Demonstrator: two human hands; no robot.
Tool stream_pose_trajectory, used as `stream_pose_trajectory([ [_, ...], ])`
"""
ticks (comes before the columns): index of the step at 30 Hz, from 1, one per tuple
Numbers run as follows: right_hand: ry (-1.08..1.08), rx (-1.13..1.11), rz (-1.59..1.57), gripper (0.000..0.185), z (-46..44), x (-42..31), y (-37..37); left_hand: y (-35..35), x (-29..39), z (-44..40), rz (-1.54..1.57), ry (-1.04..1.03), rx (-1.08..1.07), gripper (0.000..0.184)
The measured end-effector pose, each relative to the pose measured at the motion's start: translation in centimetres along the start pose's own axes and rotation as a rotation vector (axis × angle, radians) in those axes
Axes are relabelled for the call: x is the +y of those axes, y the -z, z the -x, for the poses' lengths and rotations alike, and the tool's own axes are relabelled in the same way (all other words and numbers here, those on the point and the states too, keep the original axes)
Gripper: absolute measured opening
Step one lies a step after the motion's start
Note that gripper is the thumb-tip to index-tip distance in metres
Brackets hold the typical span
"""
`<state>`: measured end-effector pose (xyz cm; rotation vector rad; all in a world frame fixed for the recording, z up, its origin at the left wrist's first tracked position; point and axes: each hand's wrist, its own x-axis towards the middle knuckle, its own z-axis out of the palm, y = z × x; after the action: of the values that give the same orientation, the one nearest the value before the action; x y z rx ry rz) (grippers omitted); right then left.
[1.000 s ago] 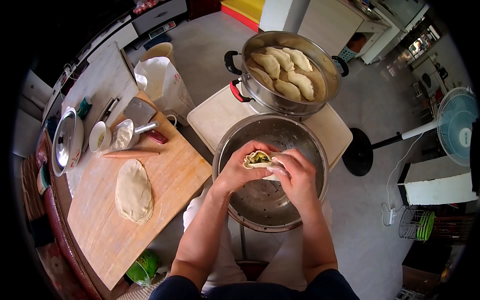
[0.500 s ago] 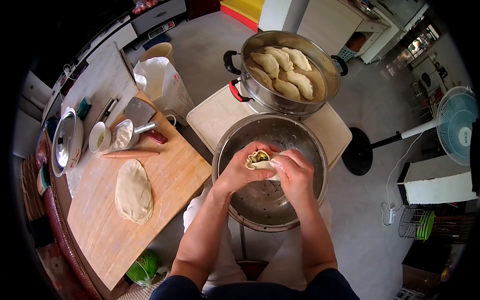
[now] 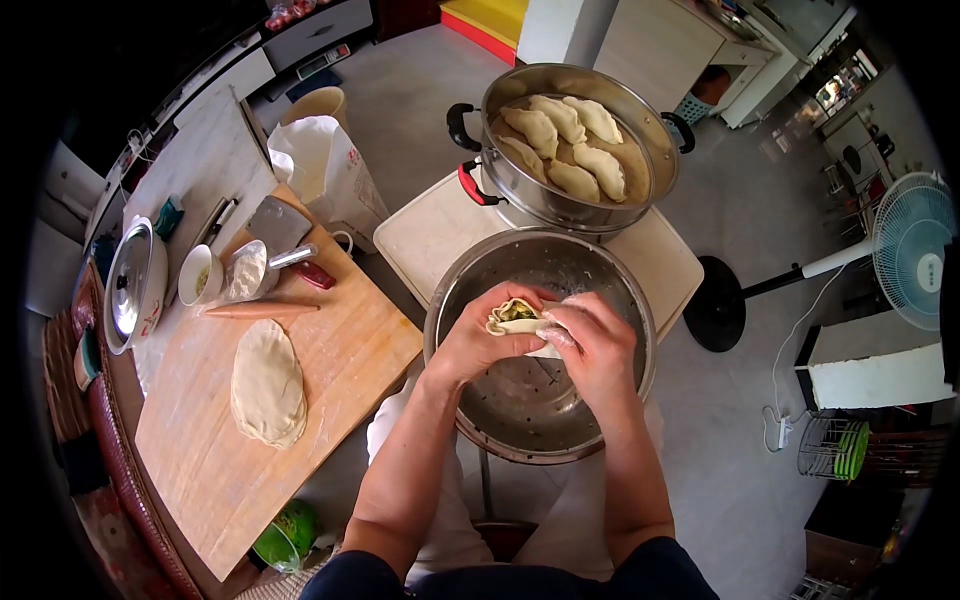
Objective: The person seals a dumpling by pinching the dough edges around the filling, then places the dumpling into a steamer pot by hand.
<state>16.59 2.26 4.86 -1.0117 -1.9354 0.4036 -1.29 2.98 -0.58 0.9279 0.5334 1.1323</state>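
Observation:
A partly closed dumpling (image 3: 519, 327) with green filling showing at its left end is held over a steel basin (image 3: 540, 420). My left hand (image 3: 478, 338) is wrapped round its left side, the fingers behind and the thumb in front. At its right end, the floury fingers of my right hand (image 3: 597, 345) pinch the dough edge. Dark bits of filling cling to the inside of the basin. Behind it stands a steamer pot (image 3: 545, 200) with several shaped dumplings (image 3: 575, 180) inside.
On the wooden board (image 3: 350, 340) at left lie a flat oval of dough (image 3: 268, 384), a rolling pin (image 3: 262, 309) and a cleaver (image 3: 279, 224). A small bowl (image 3: 200, 275) and a lidded pot (image 3: 135, 284) stand beyond. A fan (image 3: 912, 250) stands at right.
My right hand has shifted slightly along the dough edge, its fingers now bunched at the dumpling's right end. The filled opening has tilted a little; my left hand stays nearly in place.

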Motion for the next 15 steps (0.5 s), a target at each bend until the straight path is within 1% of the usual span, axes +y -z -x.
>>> stream_pose_trajectory([
  [7,0.056,-0.020,0.032,0.022,-0.05,0.35,-0.32,-0.37,0.21,0.09,-0.041,-0.008,0.002,0.043],
  [10,-0.032,-0.049,-0.017,0.026,-0.26,-0.12,-0.04,0.06,-0.12,0.37,-0.049,0.035,0.021,0.046],
  [13,-0.063,-0.104,-0.033,0.031,-0.57,-0.40,0.26,0.19,-0.06,0.45,-0.092,0.079,0.024,0.050],
  [15,-0.048,-0.136,-0.060,0.033,-0.33,0.09,0.34,0.18,0.07,0.36,-0.122,0.076,0.013,0.051],
])
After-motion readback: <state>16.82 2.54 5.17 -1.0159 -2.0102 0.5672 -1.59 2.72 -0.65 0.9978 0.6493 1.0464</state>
